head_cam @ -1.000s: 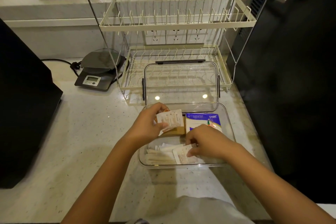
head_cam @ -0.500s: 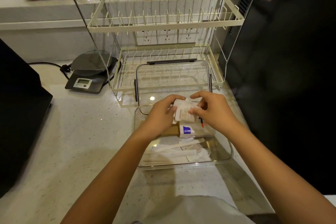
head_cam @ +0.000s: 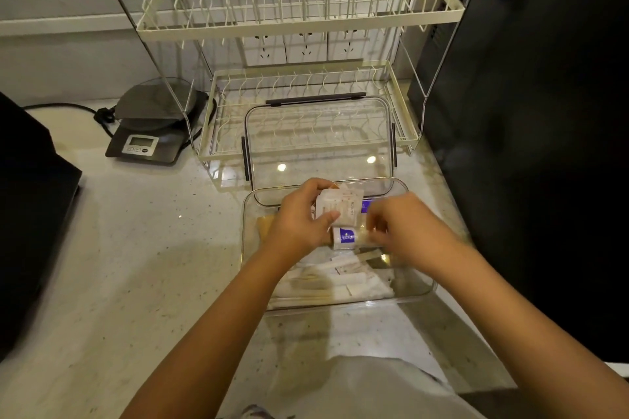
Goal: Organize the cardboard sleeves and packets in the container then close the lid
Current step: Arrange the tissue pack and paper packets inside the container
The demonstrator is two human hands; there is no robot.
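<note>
While packets (head_cam: 343,277) fill the container (head_cam: 250,248), left hand (head_cam: 299,224) pinches a stack (head_cam: 340,206).

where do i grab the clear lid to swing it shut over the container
Take the clear lid by the dark bar along its far top edge, reaching over the container from the front. The lid stands tilted back against the dish rack, so that edge is the free one; probably wrap your fingers behind the bar and pull toward you, once both hands are out.

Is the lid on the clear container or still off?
Off. The lid leans against the dish rack behind the open container.
</note>
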